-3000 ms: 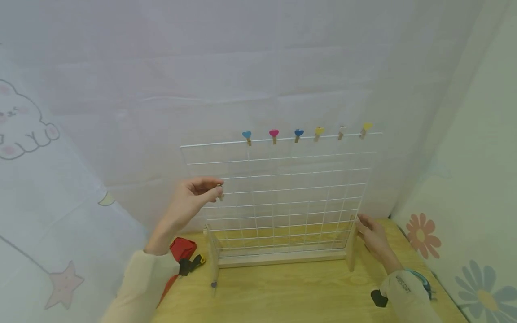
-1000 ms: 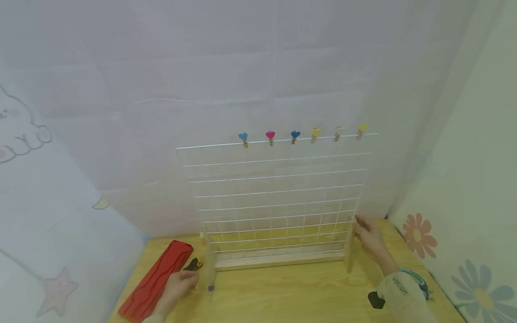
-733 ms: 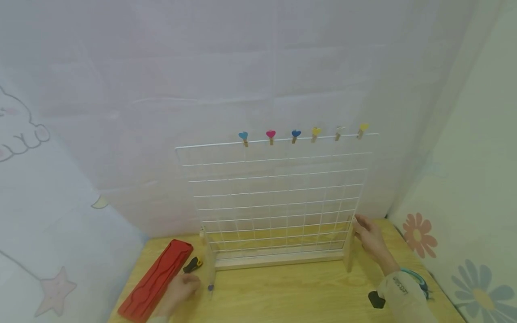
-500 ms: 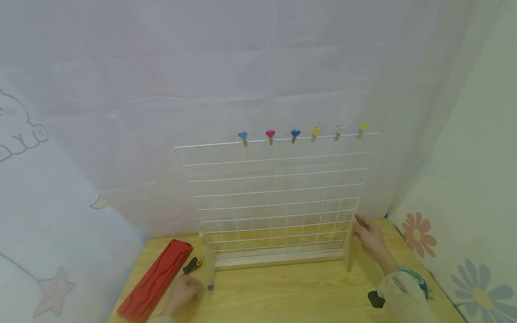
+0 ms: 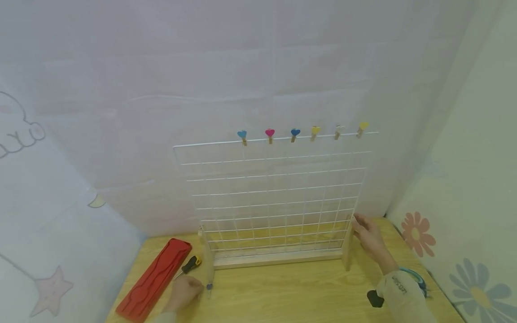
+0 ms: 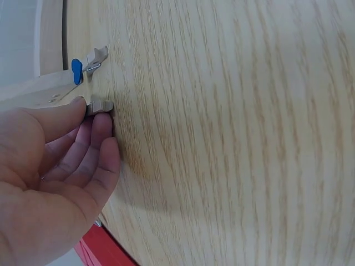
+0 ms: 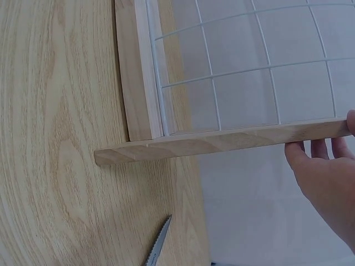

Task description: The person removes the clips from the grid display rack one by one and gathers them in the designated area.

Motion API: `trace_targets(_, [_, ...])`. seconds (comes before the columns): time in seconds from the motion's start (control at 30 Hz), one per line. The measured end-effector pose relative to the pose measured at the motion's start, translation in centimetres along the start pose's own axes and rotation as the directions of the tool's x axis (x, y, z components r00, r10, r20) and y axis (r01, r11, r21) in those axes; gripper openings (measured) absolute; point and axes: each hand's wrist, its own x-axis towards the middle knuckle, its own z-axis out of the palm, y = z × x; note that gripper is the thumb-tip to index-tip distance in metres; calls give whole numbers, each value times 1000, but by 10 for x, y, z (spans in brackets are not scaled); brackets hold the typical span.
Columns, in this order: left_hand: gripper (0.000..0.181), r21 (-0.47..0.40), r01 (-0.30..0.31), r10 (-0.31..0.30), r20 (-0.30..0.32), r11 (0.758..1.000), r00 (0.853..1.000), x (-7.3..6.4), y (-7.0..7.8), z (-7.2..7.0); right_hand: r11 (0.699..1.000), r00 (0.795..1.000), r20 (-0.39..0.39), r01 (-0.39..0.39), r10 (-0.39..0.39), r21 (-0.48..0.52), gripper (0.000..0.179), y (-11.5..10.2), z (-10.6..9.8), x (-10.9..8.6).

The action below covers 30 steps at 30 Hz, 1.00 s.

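Note:
Low over the wooden table, my left hand (image 5: pixel 185 292) pinches a small wooden clothespin (image 6: pixel 101 106) between thumb and fingertips; the head view barely shows it. Just beyond it lies another clothespin with a blue heart (image 6: pixel 77 72), beside the left foot of the stand. My right hand (image 5: pixel 369 237) grips the stand's right wooden post (image 7: pixel 222 142), fingers on its outer side. The stand holds a white wire grid (image 5: pixel 278 188) upright. Along the grid's top wire sit several heart clothespins, among them a light blue one (image 5: pixel 242 136) at the left and a pink one (image 5: pixel 269 134).
Left of the stand lie a red moulded tray (image 5: pixel 155 280) and a screwdriver (image 5: pixel 190 265) with a black and yellow handle. Near my right sleeve are a black object (image 5: pixel 374 298) and a teal-edged tool (image 5: pixel 416 279). A serrated blade (image 7: pixel 159 243) shows below the post.
My left hand, raised at the grid's left side with a small clip 3 s ago, has come down to the table and then shifted slightly right, uncovering the screwdriver. The right hand stays on the post.

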Motion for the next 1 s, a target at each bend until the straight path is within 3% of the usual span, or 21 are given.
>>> trace_targets(0.37, [6, -3, 35, -35, -14, 999, 999, 3, 2, -2, 1000, 1000, 8, -5, 5, -27, 57, 0, -1, 0])
trace_targets(0.67, [6, -32, 22, -22, -5, 999, 1000, 4, 3, 1, 998, 1000, 3, -12, 12, -57, 58, -2, -4, -3])
trace_targets(0.87, [10, -39, 46, -45, 19, 998, 999, 2, 6, -4, 999, 1000, 12, -6, 7, -53, 57, -4, -3, -4])
trace_targets(1.0, [18, -13, 75, -75, -1, 997, 997, 0, 8, -11, 998, 1000, 30, -5, 7, -58, 58, -5, -2, -4])
